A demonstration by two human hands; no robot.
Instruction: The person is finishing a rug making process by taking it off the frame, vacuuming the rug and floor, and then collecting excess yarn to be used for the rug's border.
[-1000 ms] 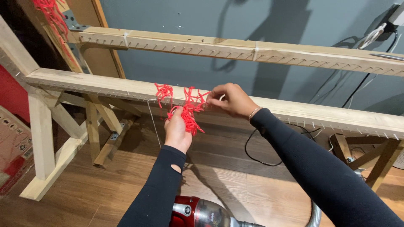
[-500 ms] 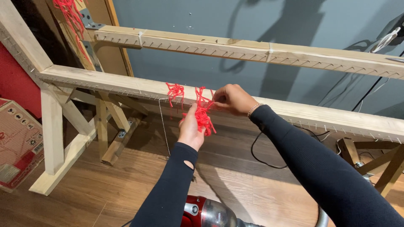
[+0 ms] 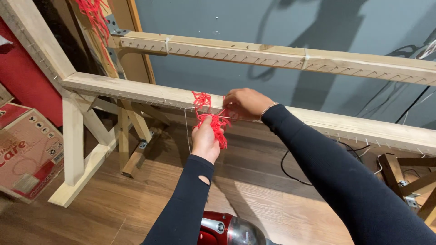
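yarn (image 3: 213, 119) red | L hand (image 3: 205, 138) grip closed | R hand (image 3: 245, 103) pinching

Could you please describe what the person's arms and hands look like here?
Both arms wear long, close-fitting black sleeves. The left sleeve has a thumb hole near its cuff. The right wrist carries a thin beaded bracelet. Both hands, left and right, are bare, without gloves.

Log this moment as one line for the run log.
left hand: grips red yarn | right hand: pinches yarn at lower wooden beam | thin white thread: hangs from beam
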